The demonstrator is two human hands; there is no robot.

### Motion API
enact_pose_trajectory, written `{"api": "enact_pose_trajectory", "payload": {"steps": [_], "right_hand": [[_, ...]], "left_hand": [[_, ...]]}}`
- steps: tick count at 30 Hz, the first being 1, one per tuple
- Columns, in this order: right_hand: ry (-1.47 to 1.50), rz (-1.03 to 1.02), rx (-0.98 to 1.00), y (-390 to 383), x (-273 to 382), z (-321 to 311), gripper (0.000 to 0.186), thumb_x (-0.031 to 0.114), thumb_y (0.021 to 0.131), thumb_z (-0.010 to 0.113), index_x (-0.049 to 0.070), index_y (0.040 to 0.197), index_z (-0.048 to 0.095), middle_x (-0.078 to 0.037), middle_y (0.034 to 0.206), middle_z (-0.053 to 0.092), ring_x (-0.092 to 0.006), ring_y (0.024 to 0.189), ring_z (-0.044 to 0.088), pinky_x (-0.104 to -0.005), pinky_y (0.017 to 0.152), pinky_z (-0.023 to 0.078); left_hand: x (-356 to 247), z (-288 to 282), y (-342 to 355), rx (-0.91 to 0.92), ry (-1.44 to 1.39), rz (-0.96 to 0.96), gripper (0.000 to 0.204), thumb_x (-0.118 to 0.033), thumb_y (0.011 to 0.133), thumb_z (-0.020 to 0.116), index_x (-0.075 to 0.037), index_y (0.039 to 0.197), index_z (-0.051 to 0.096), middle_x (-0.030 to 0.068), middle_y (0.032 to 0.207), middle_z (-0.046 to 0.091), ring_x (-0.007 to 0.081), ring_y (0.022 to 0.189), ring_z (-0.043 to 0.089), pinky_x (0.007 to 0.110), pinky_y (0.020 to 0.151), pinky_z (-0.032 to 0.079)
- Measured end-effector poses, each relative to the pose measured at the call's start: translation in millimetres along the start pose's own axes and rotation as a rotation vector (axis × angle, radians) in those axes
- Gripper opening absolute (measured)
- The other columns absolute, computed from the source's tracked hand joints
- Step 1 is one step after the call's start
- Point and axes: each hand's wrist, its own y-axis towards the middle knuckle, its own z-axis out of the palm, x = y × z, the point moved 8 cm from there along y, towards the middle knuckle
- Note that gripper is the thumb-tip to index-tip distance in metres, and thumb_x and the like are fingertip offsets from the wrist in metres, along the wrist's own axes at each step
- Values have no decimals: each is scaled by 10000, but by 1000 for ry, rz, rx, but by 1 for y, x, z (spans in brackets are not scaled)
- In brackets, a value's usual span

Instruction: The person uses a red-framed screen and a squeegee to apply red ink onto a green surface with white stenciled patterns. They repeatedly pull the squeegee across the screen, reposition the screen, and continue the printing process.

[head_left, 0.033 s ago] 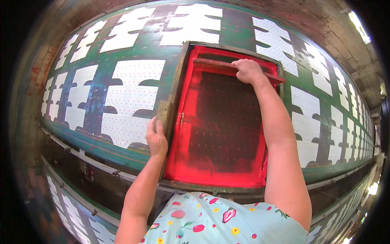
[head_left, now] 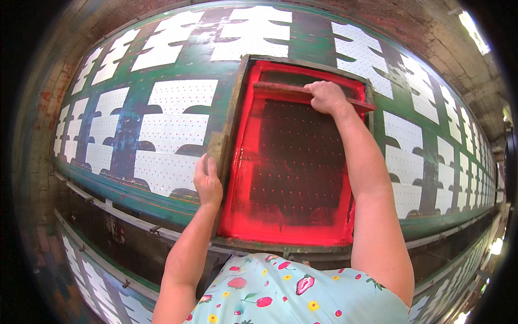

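The printing screen [head_left: 291,162] lies flat on the long green surface [head_left: 318,43], a rectangular wooden frame thick with glossy wet red ink around a dark mesh panel speckled with rows of small pale dots. Across its far end sits the squeegee [head_left: 280,88], a long narrow bar coated in the same red, and the right hand [head_left: 325,96] is clamped over it near its right end, fingers curled tight around the bar with the knuckles up. The left hand [head_left: 207,181] presses on the frame's left rail, where the wood is bare, worn and brownish; its fingers lie flat and close together along the edge, thumb tucked against the side. The red is brightest along the near edge of the frame, smeared and uneven. Out from the screen, white fabric pieces [head_left: 172,132] sit in rows on the surface, each a notched, cut shape dotted with fine specks, with dark stained green showing between them. Below the near edge runs a metal rail [head_left: 135,218], and at the bottom of the view is the person's pale blue top [head_left: 302,294] printed with strawberries and small flowers.
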Motion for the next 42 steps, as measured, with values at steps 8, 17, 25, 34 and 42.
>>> {"api": "enact_pose_trajectory", "payload": {"steps": [8,17,25,34,42], "right_hand": [[44,-12,50,-139,93,11,468,76,891,675,224,1305,834,-127,1249,837,-343,1200,796,-512,1026,650],[169,21,-31,-295,188,36,406,60,875,715,231,1218,849,-97,1087,795,-346,1083,794,-506,931,655],[108,-5,-107,-380,249,46,370,97,867,815,180,1228,830,-84,1069,758,-308,1061,759,-462,930,615],[413,-142,-228,-421,236,53,588,539,945,849,70,1297,801,-150,1289,764,-364,1248,691,-507,1068,560],[691,56,-516,-471,90,56,386,149,931,873,55,1299,805,-167,1346,786,-381,1294,702,-497,1169,538]], "left_hand": [[-1,2,12,-39,35,58,503,-368,1176,637,62,1427,697,278,1364,762,417,1313,715,460,1144,532],[8,5,17,-48,3,111,583,-431,1164,644,73,1452,690,319,1392,754,469,1332,710,506,1148,540],[9,7,16,-34,41,91,664,-454,1053,794,40,1481,679,305,1364,771,459,1309,729,503,1129,557],[13,4,19,-39,159,100,580,-389,876,983,6,1264,807,187,1118,858,328,1035,818,447,966,607],[13,4,18,-31,177,-12,478,-346,919,966,2,1219,832,92,1063,848,209,939,763,389,897,590]]}}
